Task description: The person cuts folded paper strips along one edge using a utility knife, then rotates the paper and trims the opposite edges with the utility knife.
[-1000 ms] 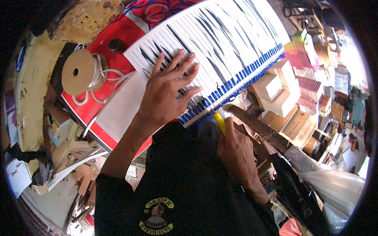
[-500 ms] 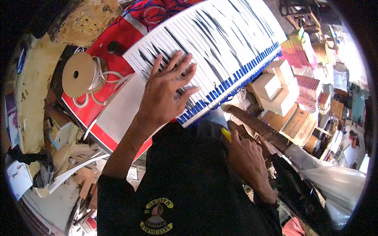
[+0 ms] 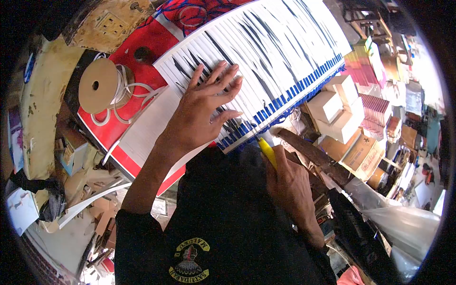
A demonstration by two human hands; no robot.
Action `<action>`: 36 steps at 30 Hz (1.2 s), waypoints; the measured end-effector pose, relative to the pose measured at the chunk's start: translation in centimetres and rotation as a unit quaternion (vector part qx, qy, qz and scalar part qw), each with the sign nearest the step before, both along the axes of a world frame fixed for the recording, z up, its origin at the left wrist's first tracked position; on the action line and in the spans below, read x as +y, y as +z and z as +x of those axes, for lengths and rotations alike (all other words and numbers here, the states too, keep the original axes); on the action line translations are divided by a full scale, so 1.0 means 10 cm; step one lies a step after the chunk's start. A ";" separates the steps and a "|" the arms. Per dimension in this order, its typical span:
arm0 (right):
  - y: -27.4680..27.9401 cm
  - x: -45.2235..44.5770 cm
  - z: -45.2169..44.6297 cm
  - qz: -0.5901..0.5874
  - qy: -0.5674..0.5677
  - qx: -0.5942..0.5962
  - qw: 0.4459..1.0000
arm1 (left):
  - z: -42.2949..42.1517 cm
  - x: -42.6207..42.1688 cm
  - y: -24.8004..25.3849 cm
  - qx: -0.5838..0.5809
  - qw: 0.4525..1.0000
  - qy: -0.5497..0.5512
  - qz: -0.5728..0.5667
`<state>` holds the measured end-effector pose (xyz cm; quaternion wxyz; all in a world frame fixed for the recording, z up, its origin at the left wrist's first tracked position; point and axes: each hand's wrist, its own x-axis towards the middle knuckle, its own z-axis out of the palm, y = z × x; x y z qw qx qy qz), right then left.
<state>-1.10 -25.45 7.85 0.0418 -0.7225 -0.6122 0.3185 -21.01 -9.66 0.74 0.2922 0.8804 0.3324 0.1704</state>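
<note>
Panel [image 3: 240,78] is lying on red board [image 3: 98,134]. Left hand [image 3: 200,116] is resting on it, fingers spread wide; right hand [image 3: 293,183] is gripping yellow tool [image 3: 268,152], tip at near edge. Blue tabs [image 3: 295,89] are already lining that edge; remaining work is not showing clearly.

brown bar [image 3: 313,154] beside right hand [image 3: 289,183]

This looks like a cluttered workshop. A cardboard spool [image 3: 95,86] of white cord, stacked boxes [image 3: 362,154] and scattered offcuts [image 3: 98,206] show it.
</note>
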 end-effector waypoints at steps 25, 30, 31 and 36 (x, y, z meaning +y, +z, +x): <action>0.03 0.06 0.00 -0.011 0.018 0.013 1.000 | -0.01 -0.01 -0.07 0.010 1.000 0.008 0.010; -0.01 0.03 0.00 -0.023 0.015 -0.001 1.000 | 0.00 -0.01 -0.06 0.015 1.000 0.008 0.010; -0.01 0.02 -0.01 -0.031 0.013 -0.011 0.999 | 0.00 -0.01 -0.06 0.014 1.000 0.007 0.010; 0.04 0.03 -0.04 -0.027 -0.001 -0.008 1.000 | -0.01 -0.01 -0.06 0.016 1.000 0.010 0.012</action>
